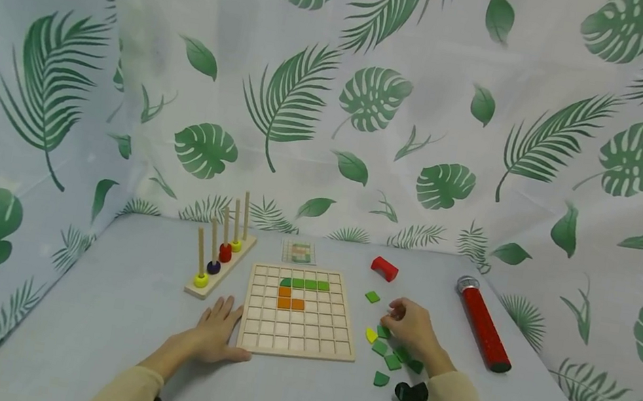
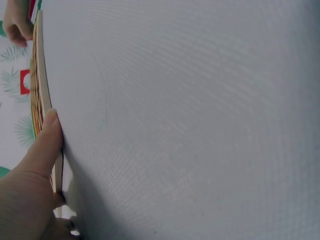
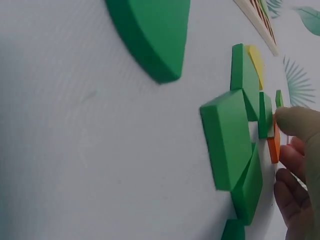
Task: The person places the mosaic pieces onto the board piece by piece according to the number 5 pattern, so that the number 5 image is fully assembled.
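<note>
Closest in, here's my left sleeve (image 1: 130, 393), slanting up from the bottom. Past it runs the wooden peg stand (image 1: 194, 291), rings on its pegs, its long axis leading away from me and to the right. Next, my left hand (image 1: 212, 336): palm down, fingers spread and straight, gripping nothing, with the thumb against the near-left corner of the wooden grid board (image 1: 298, 345).

On the board, a green row sits in the upper part, with orange squares (image 1: 284, 303) bent into a corner below its left end. Beyond the far edge lies a small pattern card (image 1: 298, 252).

Now right of the board: a loose light-green square (image 1: 372, 297), left of my right fingertips and a bit farther out; a yellow rounded piece (image 1: 371, 335); the red arch block (image 1: 384, 268) well beyond; and the scattered green tiles (image 1: 393, 362), nearer me than those fingertips and partly under the hand.

And my right hand (image 1: 415, 327): fingers curled, thumb close to them. An orange tile (image 3: 273, 145) shows by the fingertips in the wrist view, but I can't tell whether it's pinched. This hand is nearer the loose pieces, and I judge that's what counts: tiles right below, grid off to the left. Far right, a red tube (image 1: 485, 326) lies lengthwise.
</note>
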Demonstrator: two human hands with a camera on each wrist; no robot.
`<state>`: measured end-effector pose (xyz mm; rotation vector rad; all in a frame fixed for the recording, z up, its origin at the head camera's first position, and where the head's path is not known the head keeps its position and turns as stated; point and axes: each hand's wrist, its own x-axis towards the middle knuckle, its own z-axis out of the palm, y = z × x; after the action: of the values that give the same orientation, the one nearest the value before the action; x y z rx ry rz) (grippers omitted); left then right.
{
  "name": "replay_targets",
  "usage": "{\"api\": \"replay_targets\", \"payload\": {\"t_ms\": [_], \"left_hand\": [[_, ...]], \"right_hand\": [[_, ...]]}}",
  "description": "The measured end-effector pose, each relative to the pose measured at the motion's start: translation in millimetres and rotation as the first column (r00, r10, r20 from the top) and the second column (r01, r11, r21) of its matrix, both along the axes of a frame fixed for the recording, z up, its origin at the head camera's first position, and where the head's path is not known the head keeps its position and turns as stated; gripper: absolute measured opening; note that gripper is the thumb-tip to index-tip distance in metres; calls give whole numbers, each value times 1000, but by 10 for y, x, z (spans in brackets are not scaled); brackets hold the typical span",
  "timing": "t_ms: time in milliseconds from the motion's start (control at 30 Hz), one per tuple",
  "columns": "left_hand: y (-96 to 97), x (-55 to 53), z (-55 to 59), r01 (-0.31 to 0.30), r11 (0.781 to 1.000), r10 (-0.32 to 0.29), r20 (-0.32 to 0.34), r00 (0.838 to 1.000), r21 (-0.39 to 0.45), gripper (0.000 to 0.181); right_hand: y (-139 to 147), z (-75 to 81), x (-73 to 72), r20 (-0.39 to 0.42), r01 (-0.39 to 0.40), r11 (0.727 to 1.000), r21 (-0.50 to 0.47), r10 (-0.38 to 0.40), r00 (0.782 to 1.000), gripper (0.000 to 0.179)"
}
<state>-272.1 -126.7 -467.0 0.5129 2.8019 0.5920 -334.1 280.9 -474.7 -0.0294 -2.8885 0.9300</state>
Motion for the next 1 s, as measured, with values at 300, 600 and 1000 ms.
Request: {"api": "replay_targets", "payload": {"t_ms": [300,600,1000], "left_hand": [[14,6,-62,-6,1000,6,6,1000,5,97],[-7,-2,-42,-3,1000,3,-8,1000,-4,97],[-5,-20,-40,0,1000,0,-6,1000,-1,97]], "right_hand": [[-39,-60,-13,-24,-53,999,1,53,998,30],[-47,-36,-39,-34,-42,999,21,43,999,30],[-386,18,-111,-198,-215,977,-13,208,958,27]]}}
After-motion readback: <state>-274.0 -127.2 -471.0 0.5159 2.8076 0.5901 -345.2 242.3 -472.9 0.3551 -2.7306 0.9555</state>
